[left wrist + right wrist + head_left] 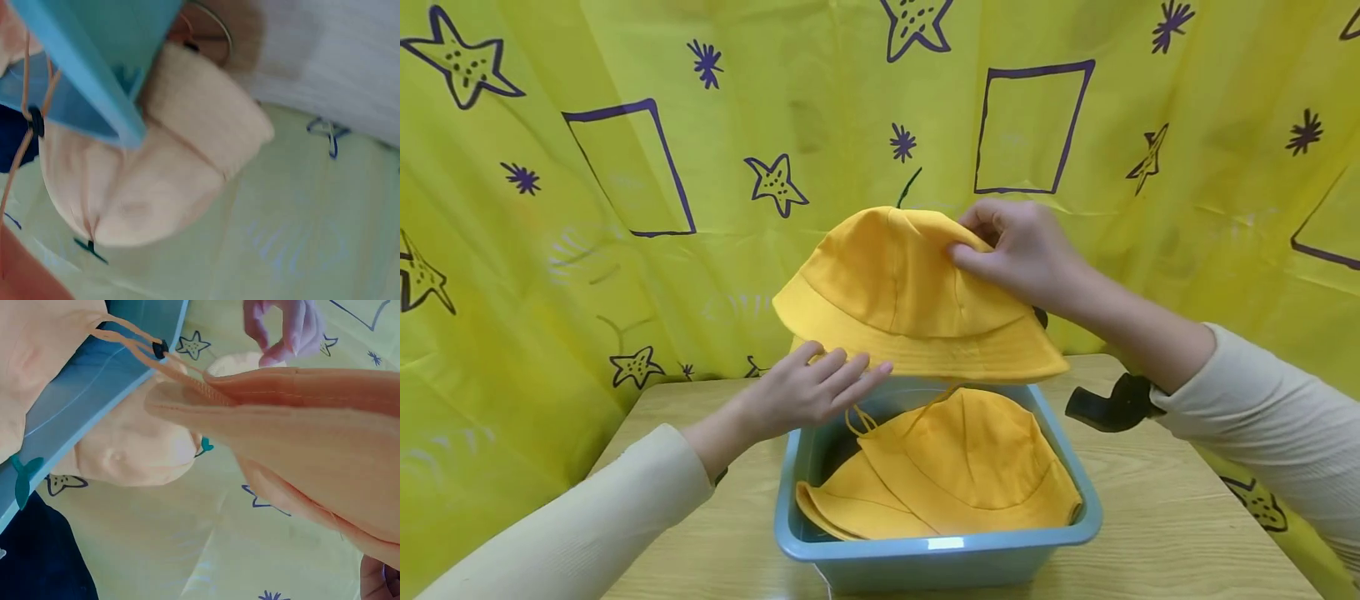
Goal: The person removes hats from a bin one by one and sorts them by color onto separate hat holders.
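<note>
A yellow bucket hat (917, 283) with a green stem on its crown hangs above a blue tub (790, 517). My right hand (1022, 250) pinches its crown on the right side, thumb in front. Below the front left of the brim, my left hand (820, 383) has its fingers extended, fingertips right at the brim's edge. In the right wrist view, the held hat's brim (300, 437) spans the right side, and the left hand (287, 328) appears beyond it. More yellow hats (977, 458) lie in the tub, one overlapping another.
Another hat (169, 169) with a green sprout sits behind the tub, hidden in the head view by the held one. A cord with a black toggle (160, 349) trails over the tub. The wooden table (1157, 492) backs onto a yellow curtain (737, 275) with drawn stars.
</note>
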Demonstrator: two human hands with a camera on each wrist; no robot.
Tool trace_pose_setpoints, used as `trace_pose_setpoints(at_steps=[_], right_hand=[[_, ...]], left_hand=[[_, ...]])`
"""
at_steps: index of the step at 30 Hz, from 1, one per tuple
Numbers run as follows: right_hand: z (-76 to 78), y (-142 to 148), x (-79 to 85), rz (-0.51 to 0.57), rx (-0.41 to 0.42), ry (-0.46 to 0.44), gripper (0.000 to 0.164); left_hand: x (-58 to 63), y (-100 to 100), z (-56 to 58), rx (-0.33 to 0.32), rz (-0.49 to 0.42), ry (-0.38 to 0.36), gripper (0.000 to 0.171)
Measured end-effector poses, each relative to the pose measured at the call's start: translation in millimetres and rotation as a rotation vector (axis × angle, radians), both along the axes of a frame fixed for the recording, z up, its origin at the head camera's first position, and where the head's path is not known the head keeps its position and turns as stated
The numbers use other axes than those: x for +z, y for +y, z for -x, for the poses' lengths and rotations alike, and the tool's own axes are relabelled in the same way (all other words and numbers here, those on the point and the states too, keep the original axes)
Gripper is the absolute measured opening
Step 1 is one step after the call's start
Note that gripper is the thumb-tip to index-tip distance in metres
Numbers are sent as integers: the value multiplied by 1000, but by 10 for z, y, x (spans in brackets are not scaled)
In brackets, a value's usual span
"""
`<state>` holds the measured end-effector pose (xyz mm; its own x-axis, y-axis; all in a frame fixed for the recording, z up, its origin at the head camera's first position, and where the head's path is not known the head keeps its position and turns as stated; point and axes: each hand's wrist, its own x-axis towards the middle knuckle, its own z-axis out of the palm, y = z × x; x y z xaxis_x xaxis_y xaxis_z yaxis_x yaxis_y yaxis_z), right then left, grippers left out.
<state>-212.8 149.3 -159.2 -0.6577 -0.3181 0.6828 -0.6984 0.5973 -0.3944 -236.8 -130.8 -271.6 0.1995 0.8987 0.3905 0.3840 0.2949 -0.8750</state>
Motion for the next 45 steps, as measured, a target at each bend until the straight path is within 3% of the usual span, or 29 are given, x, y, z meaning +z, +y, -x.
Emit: trace_pose_setpoints(at_steps=[3,7,15,22,30,37,40,45], right_hand=[[21,-16,7,8,11,-14,9],[49,-45,28,28,7,2,10],[70,-125,32,27,14,6,11],[90,-173,-10,4,27,39,8],[117,-182,-69,-70,-20,120,6],[160,-173,-123,-78,-21,196,7],[159,-144,-130,-66,-14,115,8],[135,-80,-178,-34,31,-197,22]], left_hand=[[73,11,60,40,48,91,35],[108,10,143,64,61,115,29],[-38,70,200,36,-105,-31,27],[-93,150,197,61,-211,-69,25],[11,144,143,11,-249,-141,24],[212,163,45,-89,-297,-103,15],[263,135,27,-137,-305,-120,18],[333,92,4,-229,-330,-239,20]])
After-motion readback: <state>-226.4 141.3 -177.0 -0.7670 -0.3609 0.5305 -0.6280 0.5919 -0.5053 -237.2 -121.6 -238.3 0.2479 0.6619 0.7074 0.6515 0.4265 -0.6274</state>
